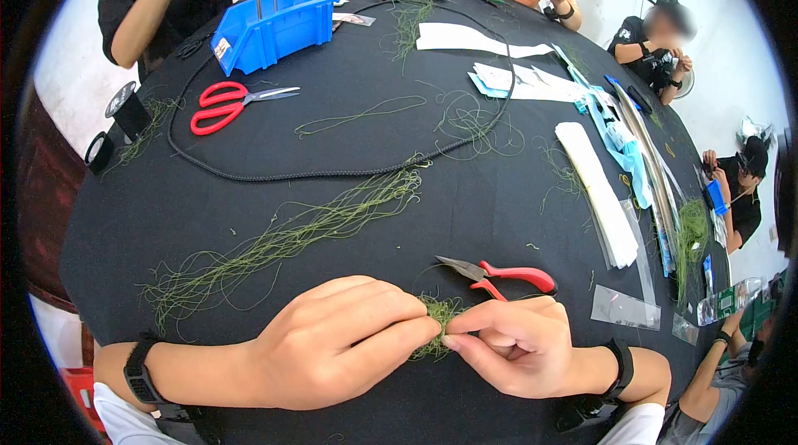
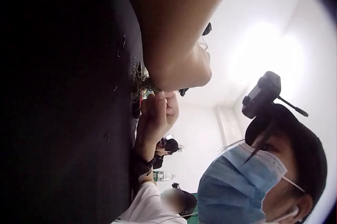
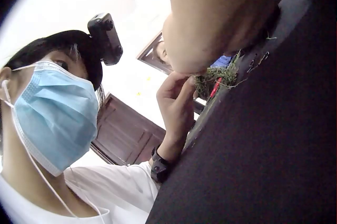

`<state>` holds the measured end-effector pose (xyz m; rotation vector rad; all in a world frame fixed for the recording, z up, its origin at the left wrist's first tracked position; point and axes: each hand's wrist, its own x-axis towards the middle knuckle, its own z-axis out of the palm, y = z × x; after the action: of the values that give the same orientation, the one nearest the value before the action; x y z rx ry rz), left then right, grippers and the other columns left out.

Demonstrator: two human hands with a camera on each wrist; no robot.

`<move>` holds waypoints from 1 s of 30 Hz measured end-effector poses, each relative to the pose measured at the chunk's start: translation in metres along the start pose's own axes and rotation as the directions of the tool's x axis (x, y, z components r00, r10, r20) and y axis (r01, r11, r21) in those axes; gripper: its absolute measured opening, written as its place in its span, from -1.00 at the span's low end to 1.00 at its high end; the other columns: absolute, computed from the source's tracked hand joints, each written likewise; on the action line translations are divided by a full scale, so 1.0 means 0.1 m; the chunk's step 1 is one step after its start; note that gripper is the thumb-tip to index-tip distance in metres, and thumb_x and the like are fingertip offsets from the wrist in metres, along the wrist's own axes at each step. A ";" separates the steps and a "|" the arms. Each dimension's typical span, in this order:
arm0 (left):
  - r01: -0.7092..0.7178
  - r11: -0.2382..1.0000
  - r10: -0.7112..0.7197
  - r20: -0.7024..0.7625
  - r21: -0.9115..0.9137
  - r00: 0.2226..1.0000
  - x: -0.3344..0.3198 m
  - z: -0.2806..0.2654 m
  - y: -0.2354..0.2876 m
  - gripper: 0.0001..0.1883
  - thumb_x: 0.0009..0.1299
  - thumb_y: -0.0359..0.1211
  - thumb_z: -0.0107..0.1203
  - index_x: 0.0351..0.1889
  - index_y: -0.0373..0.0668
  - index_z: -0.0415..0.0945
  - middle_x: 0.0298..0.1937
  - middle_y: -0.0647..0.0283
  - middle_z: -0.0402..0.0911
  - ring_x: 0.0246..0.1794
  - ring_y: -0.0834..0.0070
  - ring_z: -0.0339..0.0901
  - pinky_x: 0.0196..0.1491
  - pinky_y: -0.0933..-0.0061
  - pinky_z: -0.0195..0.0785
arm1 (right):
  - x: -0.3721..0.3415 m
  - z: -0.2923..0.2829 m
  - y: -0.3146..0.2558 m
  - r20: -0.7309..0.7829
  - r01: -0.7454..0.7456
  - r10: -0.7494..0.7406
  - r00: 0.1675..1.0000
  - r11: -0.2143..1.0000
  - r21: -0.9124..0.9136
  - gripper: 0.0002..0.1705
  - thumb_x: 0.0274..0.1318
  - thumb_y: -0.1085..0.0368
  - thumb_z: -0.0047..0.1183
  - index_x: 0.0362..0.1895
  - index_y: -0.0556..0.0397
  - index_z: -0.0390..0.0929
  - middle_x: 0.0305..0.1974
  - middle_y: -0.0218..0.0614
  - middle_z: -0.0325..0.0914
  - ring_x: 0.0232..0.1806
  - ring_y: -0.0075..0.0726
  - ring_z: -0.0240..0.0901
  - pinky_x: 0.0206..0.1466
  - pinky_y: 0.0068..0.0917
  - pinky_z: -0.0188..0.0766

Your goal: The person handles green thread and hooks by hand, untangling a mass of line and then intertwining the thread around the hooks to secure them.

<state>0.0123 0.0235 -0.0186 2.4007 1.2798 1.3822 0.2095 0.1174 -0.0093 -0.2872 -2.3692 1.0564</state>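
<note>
Just above the near part of the black table [image 1: 349, 420], a small tangled bunch of green thread [image 1: 438, 309] sits between the two hands. My left hand [image 1: 341, 341] pinches it from the left, its fingers bent over and the back of the hand facing up. From the other side, my right hand [image 1: 515, 345] pinches the bunch between thumb and index fingertip. The fingertips of both hands meet there, hiding part of the thread. In the right wrist view the bunch [image 3: 224, 77] shows as a fuzzy green clump under the fingers. Red-handled pliers [image 1: 499, 276] lie right behind the hands.
Loose green strands [image 1: 291, 233] spread across the table's middle left. Behind them are a black cord [image 1: 307, 177], red-handled scissors [image 1: 229, 104] and a blue bin [image 1: 278, 34]. White strips [image 1: 594, 191] and clear plastic bags [image 1: 625, 307] lie to the right. Several people sit around the table.
</note>
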 end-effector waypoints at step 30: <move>0.272 0.947 -0.268 0.044 -0.171 0.962 0.08 -0.06 0.12 -0.77 0.09 -0.56 0.30 -0.27 -0.31 0.57 -0.27 0.09 0.63 -0.30 0.34 0.64 -0.27 0.48 0.52 | -0.02 0.00 0.00 0.032 -0.157 0.153 0.988 0.962 0.224 -0.82 0.08 0.58 0.10 -0.18 0.28 0.59 -0.80 -0.52 0.37 -0.77 -0.81 0.12 -0.65 -0.69 -0.03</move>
<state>0.0172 0.0191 -0.0042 2.0316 1.3584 1.3258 0.2113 0.1172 -0.0099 -0.3870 -2.2402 1.3926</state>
